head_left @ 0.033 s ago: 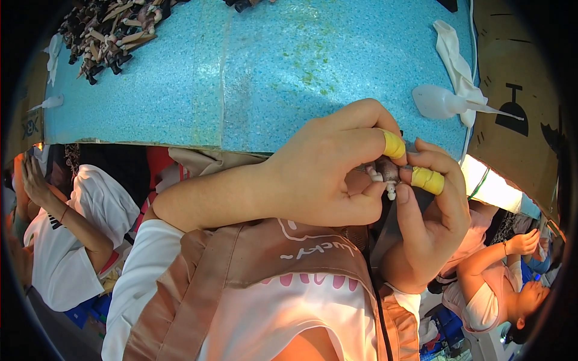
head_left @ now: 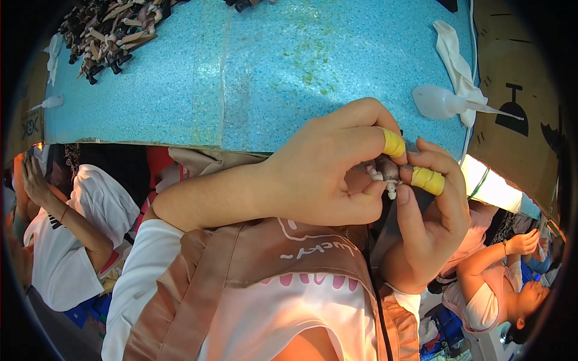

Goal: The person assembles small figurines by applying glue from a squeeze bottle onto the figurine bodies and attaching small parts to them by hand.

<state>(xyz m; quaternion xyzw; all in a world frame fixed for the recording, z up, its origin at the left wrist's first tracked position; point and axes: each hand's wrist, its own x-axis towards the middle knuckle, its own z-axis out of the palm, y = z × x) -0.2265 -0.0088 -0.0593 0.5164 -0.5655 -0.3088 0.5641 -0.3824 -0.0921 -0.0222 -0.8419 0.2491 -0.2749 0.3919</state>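
Hands were bunched up tight right of centre, so here's the rundown left to right. Upper left of the frame had a pile of small brown and dark pieces (head_left: 105,33) heaped on the blue speckled table (head_left: 180,90), probably parked there to stay within reach but out of the working spot. Lower left, another person in a white shirt (head_left: 78,240) sat nearby, hands up by the face, not involved.

Then the left hand (head_left: 319,171) came across from the left, fingers curled in and pressed together, index tip wrapped in yellow tape (head_left: 394,143), pinching a tiny dark and white part (head_left: 386,173). The right hand (head_left: 430,219) met it from below, thumb up against the part and its taped index finger (head_left: 427,180) clamped on top. My guess was the tape protected the fingertips from rubbing, and both hands held the thing close to the chest, just off the table edge, for a steady grip.

Upper right, a white plastic spoon (head_left: 439,102) and a white rag (head_left: 457,60) lay on the table, next to cardboard (head_left: 518,90).
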